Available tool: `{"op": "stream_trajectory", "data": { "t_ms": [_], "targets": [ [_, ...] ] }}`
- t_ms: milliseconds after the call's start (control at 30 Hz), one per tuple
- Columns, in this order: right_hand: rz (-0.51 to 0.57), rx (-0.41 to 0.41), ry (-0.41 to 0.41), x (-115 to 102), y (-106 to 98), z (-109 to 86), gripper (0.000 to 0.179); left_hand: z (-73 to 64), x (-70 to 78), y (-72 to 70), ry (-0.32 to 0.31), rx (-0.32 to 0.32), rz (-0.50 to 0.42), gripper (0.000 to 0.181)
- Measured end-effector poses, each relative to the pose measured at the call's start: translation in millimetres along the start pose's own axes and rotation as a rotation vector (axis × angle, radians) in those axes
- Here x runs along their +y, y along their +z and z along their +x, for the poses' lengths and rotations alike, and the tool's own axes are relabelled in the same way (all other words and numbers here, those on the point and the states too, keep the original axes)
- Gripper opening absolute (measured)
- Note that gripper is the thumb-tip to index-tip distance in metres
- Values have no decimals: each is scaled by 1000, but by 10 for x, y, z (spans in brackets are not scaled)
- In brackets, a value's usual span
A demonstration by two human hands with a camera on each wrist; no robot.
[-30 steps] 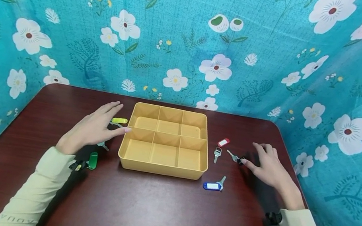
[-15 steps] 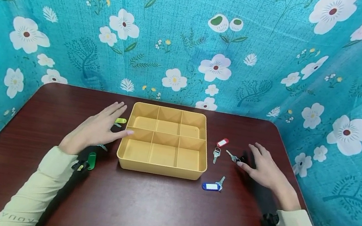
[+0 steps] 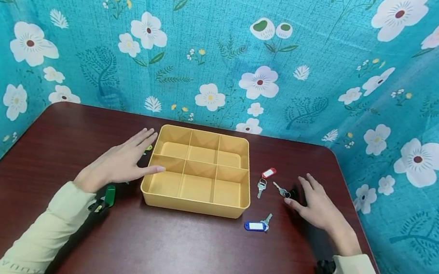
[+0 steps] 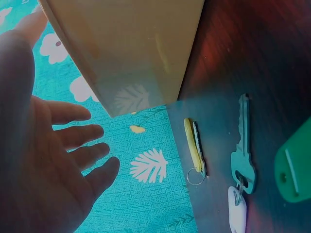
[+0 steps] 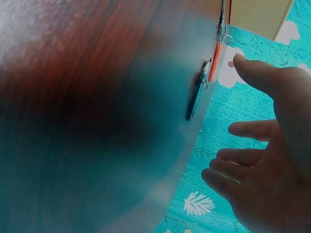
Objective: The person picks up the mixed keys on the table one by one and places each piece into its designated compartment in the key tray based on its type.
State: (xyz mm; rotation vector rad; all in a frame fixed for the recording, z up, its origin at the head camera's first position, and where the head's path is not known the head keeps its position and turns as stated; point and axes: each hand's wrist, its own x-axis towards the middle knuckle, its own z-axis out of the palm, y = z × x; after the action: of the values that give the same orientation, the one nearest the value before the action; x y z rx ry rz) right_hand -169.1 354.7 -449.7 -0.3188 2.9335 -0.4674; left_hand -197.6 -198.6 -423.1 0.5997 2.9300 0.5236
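Left hand and right hand are well apart, fingers loosely extended and holding nothing, either side of a yellow six-compartment tray on a dark red-brown counter. Beside the left hand, whose thumb shows over the tray's left edge, lie a yellow-tagged key, a pale-tagged key and a green tag. Near the right thumb lies a black-tagged key, with a red-tagged key closer to the tray and a blue-tagged key nearer the viewer.
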Motion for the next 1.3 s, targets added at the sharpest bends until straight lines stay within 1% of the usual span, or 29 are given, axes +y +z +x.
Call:
{"op": "stream_trajectory", "data": {
  "t_ms": [300, 500, 633, 767, 933, 1167, 1300],
  "targets": [
    [-8, -7, 2, -10, 35, 7, 93, -74, 63, 26, 13, -4, 27, 121],
    [-3, -7, 1, 9, 59, 7, 93, -104, 104, 68, 40, -14, 42, 123],
    [-9, -6, 1, 24, 77, 21, 93, -123, 134, 91, 63, -25, 56, 121],
    [-14, -18, 4, 30, 86, 27, 92, -144, 159, 113, 86, -14, 85, 120],
    [-13, -37, 11, 37, 97, 16, 92, -182, 169, 151, 85, -4, 111, 121],
    [-16, -48, 15, 33, 125, 20, 93, -222, 196, 156, 70, -20, 102, 126],
    [-10, -58, 19, 17, 150, 20, 94, -224, 203, 178, 63, -36, 115, 127]
  ]
}}
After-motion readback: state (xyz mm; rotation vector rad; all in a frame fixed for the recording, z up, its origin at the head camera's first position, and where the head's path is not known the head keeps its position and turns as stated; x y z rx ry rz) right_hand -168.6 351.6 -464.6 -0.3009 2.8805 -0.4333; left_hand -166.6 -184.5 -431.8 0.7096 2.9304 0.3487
